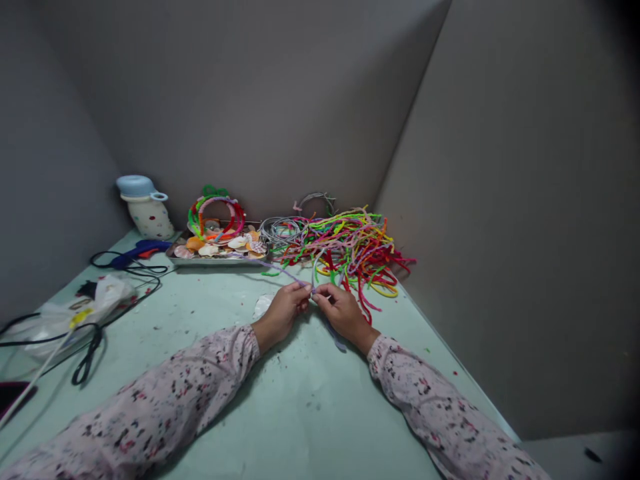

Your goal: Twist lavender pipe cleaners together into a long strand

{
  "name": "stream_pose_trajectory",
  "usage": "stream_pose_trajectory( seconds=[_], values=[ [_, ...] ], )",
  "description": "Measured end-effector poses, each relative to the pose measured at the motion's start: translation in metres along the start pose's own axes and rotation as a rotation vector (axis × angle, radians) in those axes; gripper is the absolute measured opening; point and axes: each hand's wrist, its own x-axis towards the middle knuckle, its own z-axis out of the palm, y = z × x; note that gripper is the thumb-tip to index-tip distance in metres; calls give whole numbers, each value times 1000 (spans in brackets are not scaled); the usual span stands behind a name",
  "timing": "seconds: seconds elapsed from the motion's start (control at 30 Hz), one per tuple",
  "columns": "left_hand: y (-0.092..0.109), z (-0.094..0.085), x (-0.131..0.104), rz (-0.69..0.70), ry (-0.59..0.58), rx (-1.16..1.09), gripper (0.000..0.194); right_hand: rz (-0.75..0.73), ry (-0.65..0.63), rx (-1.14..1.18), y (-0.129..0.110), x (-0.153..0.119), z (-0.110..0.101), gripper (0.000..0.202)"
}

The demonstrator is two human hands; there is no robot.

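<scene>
My left hand point(283, 309) is closed in a pinch on a thin purple pipe cleaner point(283, 269), whose free end slants up and left toward the tray. Fingertip to fingertip with it, my right hand point(344, 312) pinches too, at a thin grey strand point(314, 265) that rises between the hands. A greyish length point(339, 344) comes out below the right hand; whether it belongs to the same strand I cannot tell. The fingers hide where the strands meet. Beside my left wrist lies a white shell-like piece point(262, 305), partly covered.
Behind the hands are a metal tray point(220, 263) of shells, colourful wrapped rings point(217, 213), grey wire coils point(283, 231) and a heap of pipe cleaners point(353, 240). At left are a bottle point(150, 217), a blue glue gun point(137, 253), cords and a plastic bag point(107, 297). Walls border the table.
</scene>
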Motion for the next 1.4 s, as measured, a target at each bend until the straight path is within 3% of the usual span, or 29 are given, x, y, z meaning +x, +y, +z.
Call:
stream_pose_trajectory(
  seconds=[0.3,1.4],
  values=[
    [-2,0,1,4,-4,-19,22,53,-40,74,-2,0,0,17],
    [-1,0,1,33,-5,55,26,29,-11,30,1,-1,1,13]
  ],
)
